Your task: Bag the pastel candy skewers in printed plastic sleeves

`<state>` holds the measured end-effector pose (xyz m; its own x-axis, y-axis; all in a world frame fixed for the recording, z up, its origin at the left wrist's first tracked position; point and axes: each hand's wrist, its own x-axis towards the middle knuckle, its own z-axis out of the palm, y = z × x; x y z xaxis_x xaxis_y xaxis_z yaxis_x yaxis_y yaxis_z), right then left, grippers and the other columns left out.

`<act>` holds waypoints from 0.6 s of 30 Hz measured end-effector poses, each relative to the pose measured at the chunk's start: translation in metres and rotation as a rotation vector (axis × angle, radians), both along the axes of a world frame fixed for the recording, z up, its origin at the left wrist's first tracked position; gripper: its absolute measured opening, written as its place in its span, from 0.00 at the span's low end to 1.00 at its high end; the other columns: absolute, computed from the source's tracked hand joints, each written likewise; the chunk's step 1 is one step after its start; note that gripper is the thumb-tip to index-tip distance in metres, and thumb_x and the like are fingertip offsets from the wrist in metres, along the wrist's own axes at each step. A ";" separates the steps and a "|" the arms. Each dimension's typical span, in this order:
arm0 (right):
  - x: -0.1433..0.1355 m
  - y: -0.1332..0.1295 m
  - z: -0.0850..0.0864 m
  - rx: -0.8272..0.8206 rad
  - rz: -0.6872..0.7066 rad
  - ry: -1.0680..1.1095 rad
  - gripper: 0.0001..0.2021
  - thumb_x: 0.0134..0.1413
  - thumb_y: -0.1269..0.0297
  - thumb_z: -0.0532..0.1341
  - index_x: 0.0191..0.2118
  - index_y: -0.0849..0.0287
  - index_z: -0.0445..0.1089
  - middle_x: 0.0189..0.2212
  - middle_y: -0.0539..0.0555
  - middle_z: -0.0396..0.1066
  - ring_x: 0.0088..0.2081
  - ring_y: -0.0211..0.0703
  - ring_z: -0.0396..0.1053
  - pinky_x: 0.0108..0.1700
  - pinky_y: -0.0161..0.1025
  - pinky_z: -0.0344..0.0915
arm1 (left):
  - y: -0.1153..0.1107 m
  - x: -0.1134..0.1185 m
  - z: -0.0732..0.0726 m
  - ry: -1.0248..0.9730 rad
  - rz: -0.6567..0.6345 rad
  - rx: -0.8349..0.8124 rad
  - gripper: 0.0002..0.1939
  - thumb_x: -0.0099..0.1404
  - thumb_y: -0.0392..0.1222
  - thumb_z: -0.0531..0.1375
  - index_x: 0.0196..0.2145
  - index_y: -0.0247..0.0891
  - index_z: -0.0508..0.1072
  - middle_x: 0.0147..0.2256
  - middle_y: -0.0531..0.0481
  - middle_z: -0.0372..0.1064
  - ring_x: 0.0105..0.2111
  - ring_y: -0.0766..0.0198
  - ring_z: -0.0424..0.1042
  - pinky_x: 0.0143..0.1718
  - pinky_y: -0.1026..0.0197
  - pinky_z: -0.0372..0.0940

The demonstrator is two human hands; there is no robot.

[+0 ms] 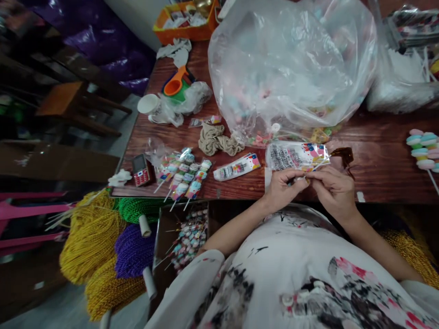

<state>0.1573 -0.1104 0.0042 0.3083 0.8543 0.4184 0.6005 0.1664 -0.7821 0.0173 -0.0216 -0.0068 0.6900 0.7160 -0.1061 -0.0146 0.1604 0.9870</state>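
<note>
My left hand and my right hand meet at the table's front edge, fingertips pinched closely together. Between them is something small and pale that I cannot make out. A printed clear packet stack lies just beyond the fingertips, and a thin pale line crosses its right end. Close to my right hand lies a bunch of shiny brown strips. Left of my hands is a smaller pile of printed packets. Farther left, several wrapped marshmallow skewers lie with their white sticks over the edge.
A big clear plastic bag fills the table's back. A phone, beige cloth, orange scoop and orange basket are leftward. Unwrapped skewers lie right. Below, a box holds skewers beside yellow cord bundles.
</note>
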 end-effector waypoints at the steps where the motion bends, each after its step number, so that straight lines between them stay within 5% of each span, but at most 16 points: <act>1: -0.001 0.000 0.001 -0.014 0.000 -0.008 0.11 0.57 0.72 0.59 0.38 0.53 0.78 0.28 0.52 0.74 0.32 0.41 0.70 0.35 0.41 0.66 | 0.000 0.000 -0.002 -0.003 -0.005 -0.007 0.13 0.58 0.47 0.65 0.36 0.36 0.81 0.30 0.50 0.73 0.28 0.70 0.68 0.32 0.65 0.65; 11: -0.003 -0.005 -0.006 -0.032 -0.039 -0.013 0.10 0.57 0.71 0.61 0.42 0.53 0.76 0.27 0.50 0.74 0.30 0.40 0.69 0.35 0.41 0.66 | 0.004 0.006 -0.001 -0.054 -0.026 -0.406 0.12 0.51 0.44 0.69 0.30 0.33 0.78 0.23 0.54 0.70 0.22 0.74 0.66 0.27 0.68 0.65; 18: -0.008 -0.014 -0.019 -0.025 -0.143 0.169 0.30 0.53 0.71 0.64 0.62 0.50 0.62 0.28 0.46 0.72 0.27 0.36 0.69 0.31 0.36 0.67 | 0.002 0.008 0.000 -0.053 -0.039 -0.477 0.15 0.48 0.47 0.71 0.27 0.33 0.76 0.22 0.54 0.69 0.20 0.73 0.66 0.24 0.67 0.65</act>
<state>0.1489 -0.1246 -0.0153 0.4908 0.8065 0.3296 0.4767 0.0681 -0.8764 0.0249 -0.0192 -0.0065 0.7289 0.5693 -0.3803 -0.0482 0.5967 0.8010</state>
